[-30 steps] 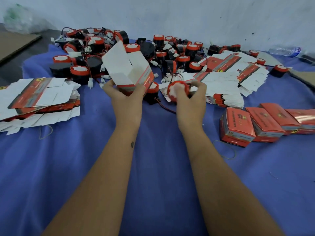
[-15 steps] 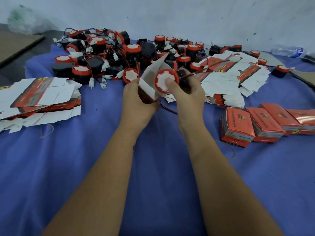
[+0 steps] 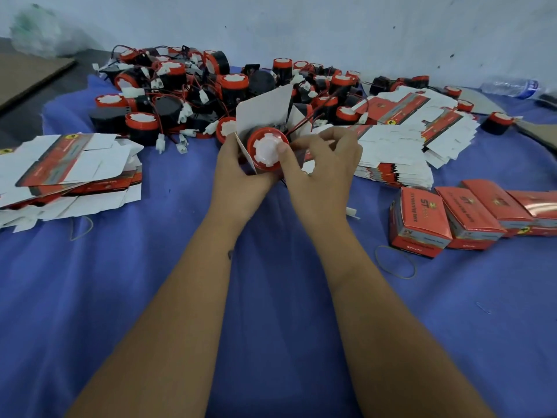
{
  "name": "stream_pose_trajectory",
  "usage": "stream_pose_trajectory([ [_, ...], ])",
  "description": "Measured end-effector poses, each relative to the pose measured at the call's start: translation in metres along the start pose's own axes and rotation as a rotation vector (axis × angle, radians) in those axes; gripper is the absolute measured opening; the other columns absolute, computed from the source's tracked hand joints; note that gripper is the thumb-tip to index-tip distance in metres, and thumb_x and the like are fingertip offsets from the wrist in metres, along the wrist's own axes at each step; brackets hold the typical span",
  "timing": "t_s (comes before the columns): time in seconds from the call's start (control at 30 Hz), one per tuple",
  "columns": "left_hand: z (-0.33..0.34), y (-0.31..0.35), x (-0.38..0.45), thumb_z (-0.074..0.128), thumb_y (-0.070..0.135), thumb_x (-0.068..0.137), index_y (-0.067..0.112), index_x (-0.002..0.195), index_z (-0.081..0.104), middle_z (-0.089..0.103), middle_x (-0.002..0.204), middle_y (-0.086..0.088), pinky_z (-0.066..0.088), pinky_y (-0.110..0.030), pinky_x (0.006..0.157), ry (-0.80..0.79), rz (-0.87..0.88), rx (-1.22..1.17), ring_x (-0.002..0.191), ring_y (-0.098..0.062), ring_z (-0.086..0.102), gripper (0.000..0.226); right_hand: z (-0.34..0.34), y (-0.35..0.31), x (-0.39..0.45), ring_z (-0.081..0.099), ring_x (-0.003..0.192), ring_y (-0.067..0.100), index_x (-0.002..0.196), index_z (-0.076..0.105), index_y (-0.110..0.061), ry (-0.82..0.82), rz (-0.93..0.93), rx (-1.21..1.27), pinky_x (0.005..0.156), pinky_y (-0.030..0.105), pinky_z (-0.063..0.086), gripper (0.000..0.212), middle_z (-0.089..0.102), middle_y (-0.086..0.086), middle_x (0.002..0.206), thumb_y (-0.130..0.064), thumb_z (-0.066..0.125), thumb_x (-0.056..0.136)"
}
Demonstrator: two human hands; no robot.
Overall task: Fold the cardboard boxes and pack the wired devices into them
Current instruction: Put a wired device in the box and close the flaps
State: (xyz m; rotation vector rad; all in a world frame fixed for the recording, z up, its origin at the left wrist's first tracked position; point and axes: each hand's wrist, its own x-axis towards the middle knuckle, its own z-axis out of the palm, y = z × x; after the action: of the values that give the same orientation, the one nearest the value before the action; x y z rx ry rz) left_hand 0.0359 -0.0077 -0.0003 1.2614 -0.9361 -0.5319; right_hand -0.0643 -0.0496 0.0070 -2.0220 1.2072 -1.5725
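The right hand's thumb (image 3: 282,148) pressed on the white cap of a red-and-black wired device (image 3: 266,149), the other fingers curled loosely beside it, while the right hand (image 3: 319,173) pushed the device into the mouth of a half-folded cardboard box (image 3: 265,110). The left hand (image 3: 238,173) was curled round that box from below, its white flap standing up behind the device and a red wire trailing out past the flap.

Taking the held box as the landmark: to its right, well apart, four closed red boxes (image 3: 422,221) lay in a row, seemingly packed. Just behind it sprawled a large heap of loose devices (image 3: 187,95); flat unfolded blanks (image 3: 69,164) lay stacked to its left and another stack (image 3: 401,146) to its right rear. By that showing, the job appeared barely begun.

Against half a second earlier, the device sat deeper in the box mouth, and the thumb rather than a fingertip bore on the cap.
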Motion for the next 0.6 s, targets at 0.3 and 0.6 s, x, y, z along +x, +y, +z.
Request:
stream_pose_trajectory([
  [0.3,-0.0022,-0.0017,0.0,0.059,-0.008,0.084,0.024,0.141,0.044,0.064,0.124,-0.001,0.056,-0.032,0.09,-0.173,-0.086,-0.023,0.113,-0.015,0.063,0.066,0.0017,0.0024,-0.002,0.033,0.126,0.024,0.094,0.073,-0.022,-0.043,0.091,-0.006,0.102,0.032,0.035,0.017,0.035,0.008,0.14,-0.035,0.064,0.087],
  [0.6,0.0017,-0.0026,0.0002,0.051,0.013,0.099,0.023,0.133,0.052,0.066,0.118,0.01,0.051,-0.02,0.087,-0.144,-0.091,0.016,0.107,-0.003,0.063,0.035,-0.002,-0.0008,-0.0028,0.042,0.12,0.013,0.102,0.067,-0.026,-0.153,0.136,0.099,0.096,0.02,0.038,0.016,0.047,0.002,0.133,-0.021,0.061,0.088],
])
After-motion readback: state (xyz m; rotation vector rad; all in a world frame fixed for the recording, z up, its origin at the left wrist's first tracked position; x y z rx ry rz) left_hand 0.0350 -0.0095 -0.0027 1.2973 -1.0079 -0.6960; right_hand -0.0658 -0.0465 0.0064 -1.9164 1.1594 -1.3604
